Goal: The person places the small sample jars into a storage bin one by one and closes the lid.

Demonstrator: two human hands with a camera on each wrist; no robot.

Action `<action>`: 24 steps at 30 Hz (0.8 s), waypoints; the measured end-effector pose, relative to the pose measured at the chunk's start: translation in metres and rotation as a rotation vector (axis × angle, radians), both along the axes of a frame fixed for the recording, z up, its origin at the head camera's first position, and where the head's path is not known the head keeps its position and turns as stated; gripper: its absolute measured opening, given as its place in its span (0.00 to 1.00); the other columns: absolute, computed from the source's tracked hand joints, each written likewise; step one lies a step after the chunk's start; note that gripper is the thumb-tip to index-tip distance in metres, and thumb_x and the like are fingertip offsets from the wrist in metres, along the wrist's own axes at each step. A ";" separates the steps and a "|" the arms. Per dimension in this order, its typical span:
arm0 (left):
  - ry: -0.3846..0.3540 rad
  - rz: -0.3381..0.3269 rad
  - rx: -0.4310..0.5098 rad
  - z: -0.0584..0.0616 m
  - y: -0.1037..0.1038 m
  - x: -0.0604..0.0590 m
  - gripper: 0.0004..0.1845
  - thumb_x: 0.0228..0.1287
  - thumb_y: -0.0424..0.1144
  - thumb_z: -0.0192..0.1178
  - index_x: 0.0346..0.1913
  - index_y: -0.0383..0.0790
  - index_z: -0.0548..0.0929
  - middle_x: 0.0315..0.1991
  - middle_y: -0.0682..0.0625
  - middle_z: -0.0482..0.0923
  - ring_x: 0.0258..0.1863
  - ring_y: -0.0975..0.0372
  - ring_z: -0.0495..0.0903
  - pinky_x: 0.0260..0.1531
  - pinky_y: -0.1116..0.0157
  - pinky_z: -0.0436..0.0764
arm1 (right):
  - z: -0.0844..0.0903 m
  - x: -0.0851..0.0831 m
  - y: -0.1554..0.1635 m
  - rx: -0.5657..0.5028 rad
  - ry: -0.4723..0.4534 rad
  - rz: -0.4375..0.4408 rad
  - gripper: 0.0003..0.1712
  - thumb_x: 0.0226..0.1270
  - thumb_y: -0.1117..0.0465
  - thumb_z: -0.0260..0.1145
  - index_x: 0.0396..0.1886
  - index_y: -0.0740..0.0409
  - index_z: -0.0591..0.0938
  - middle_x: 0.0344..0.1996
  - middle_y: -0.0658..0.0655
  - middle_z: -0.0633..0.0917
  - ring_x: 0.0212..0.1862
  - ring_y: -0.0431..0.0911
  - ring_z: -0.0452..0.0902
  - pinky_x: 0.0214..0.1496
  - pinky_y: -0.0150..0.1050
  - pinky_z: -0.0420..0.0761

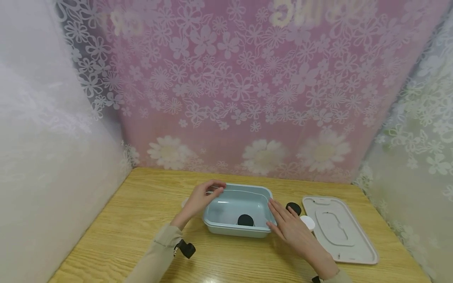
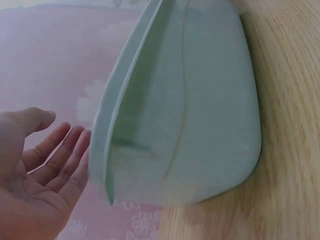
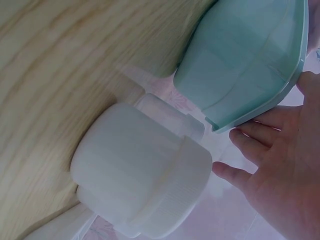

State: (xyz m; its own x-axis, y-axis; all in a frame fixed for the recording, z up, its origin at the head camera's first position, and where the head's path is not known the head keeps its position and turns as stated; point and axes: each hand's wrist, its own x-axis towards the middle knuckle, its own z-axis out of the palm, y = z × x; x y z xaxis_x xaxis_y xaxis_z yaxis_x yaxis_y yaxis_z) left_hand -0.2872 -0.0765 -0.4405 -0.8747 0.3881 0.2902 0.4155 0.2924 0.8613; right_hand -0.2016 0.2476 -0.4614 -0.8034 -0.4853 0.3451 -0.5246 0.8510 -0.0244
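The pale blue tub (image 1: 236, 212) on the table (image 1: 134, 236) is being framed by both hands, fingers (image 2: 60, 155) straight and spread, ungripped; a firm hold on both rims would be needed next

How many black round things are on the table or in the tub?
2. One black disc lies inside the blue tub; the other black disc sits on the table right of the tub, beside the right hand. Others may be hidden.
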 end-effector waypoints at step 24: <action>-0.012 0.233 -0.077 -0.018 -0.088 0.001 0.19 0.72 0.39 0.64 0.62 0.35 0.80 0.58 0.39 0.81 0.58 0.47 0.80 0.57 0.50 0.82 | -0.001 -0.001 0.001 0.000 0.007 0.003 0.38 0.76 0.48 0.62 0.75 0.66 0.67 0.74 0.62 0.69 0.74 0.55 0.66 0.70 0.62 0.69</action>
State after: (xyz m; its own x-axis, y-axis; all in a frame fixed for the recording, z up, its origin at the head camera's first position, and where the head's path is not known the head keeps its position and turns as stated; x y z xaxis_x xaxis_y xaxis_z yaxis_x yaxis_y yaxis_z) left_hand -0.2858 -0.1650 -0.4582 -0.9464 0.1962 0.2564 0.3189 0.4443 0.8372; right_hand -0.2023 0.2481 -0.4621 -0.7995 -0.4875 0.3510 -0.5272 0.8495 -0.0209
